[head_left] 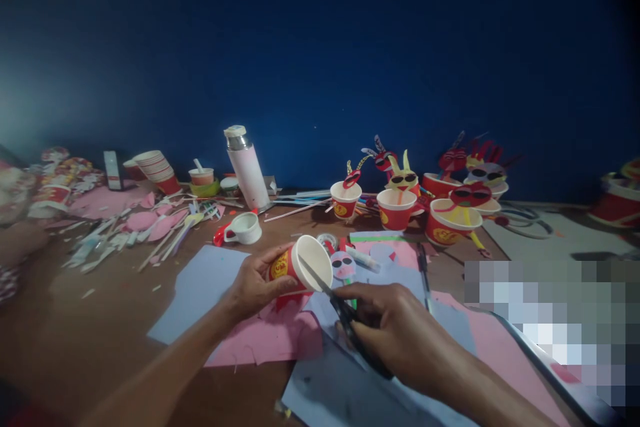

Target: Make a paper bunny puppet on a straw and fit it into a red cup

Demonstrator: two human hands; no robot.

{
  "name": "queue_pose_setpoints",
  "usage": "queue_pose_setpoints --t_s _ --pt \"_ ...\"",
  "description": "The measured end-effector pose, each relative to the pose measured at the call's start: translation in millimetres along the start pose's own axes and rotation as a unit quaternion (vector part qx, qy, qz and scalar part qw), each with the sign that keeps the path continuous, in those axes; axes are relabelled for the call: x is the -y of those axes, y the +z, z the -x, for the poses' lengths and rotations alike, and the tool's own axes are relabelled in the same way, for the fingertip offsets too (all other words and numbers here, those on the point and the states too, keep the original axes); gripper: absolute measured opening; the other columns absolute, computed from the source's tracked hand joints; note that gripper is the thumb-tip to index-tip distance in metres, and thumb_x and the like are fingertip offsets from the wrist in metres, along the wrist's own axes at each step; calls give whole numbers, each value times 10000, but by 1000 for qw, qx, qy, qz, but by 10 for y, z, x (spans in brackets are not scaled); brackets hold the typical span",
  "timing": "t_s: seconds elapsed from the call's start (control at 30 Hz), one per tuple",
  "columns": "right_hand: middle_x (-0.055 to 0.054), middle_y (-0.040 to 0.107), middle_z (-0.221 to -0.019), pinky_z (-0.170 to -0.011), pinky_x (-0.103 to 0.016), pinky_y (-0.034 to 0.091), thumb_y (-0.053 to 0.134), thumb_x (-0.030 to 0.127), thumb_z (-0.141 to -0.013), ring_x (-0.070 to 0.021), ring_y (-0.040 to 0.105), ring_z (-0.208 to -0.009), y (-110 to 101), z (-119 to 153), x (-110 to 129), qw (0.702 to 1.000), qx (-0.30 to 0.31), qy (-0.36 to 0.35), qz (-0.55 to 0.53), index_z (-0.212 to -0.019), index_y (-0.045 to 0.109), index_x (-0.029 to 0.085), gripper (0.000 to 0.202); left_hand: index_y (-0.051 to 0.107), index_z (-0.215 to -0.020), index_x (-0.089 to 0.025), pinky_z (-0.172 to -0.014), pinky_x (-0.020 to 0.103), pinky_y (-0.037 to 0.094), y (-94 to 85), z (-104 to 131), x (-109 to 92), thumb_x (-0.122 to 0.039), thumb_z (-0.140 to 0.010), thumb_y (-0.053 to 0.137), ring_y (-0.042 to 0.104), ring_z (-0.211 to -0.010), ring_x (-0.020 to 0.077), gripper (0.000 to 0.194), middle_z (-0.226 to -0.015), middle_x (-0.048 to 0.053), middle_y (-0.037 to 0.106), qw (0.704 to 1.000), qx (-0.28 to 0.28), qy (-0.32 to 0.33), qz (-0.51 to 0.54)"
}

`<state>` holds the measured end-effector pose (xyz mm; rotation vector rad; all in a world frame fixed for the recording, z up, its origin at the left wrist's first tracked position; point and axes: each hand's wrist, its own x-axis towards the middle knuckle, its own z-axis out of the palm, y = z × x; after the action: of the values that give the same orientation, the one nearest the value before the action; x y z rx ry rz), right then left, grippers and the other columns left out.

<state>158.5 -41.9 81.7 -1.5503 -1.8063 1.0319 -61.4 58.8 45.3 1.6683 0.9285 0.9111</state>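
My left hand (257,283) is closed around a red paper cup (314,260) with yellow print, tilted so its white inside faces right and toward me. In my right hand (387,320) is a pair of black-handled scissors (345,313). The blade reaches over the cup's rim into the opening; whether it touches the inner wall I cannot tell. Just behind the scissors lies a round paper face (343,265) with dark sunglasses, on a green stem. Pink paper (270,340) and blue-grey paper (345,387) lie beneath my hands.
Several decorated cups (397,209) with paper figures stand at the back right. A flask (247,170) and a white mug (245,228) are behind my left hand. Paper scraps and sticks (160,227) cover the left side, near stacked cups (159,170). A pen (424,267) lies right of centre.
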Motion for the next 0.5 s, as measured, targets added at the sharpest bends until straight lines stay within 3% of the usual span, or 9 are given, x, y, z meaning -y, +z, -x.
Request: queue_pose_setpoints --t_s 0.13,0.27,0.37,0.43,0.5 --pt "68 458 -454 -403 -198 261 609 343 -725 -70 357 -389 -4 -112 -35 960 60 70 -266 -846 626 150 229 619 -1170 -128 -798 356 533 -7 0 17 -388 -632 768 636 -944 298 616 -1086 119 675 1000 -23 8 6" --pt "69 442 -451 -408 -195 261 619 375 -728 -59 339 -389 32 -145 -59 938 73 38 -336 -774 605 146 234 617 -1166 -112 -804 372 530 -4 -3 -1 -383 -647 755 634 -949 304 601 -1077 133 676 999 -24 20 10" --pt "58 459 -478 -418 -199 268 590 321 -744 -74 368 -407 37 -100 -38 970 49 57 -230 -876 649 150 224 601 -1194 -132 -812 371 528 -2 -1 4 -358 -666 749 632 -957 298 593 -1120 125 660 1000 -7 8 1" --pt "41 511 -505 -445 -207 268 549 238 -745 -91 411 -444 29 -56 -14 996 12 21 -91 -914 667 178 214 597 -1205 -148 -811 357 530 1 4 4 -350 -670 749 631 -961 290 592 -1131 113 656 1000 1 6 -10" --pt "17 585 -550 -483 -225 266 515 159 -718 -113 471 -493 24 -17 5 997 -22 -32 67 -899 677 207 248 605 -1198 -153 -801 339 535 6 8 -16 -351 -660 755 634 -953 283 593 -1117 104 664 1000 3 10 -27"
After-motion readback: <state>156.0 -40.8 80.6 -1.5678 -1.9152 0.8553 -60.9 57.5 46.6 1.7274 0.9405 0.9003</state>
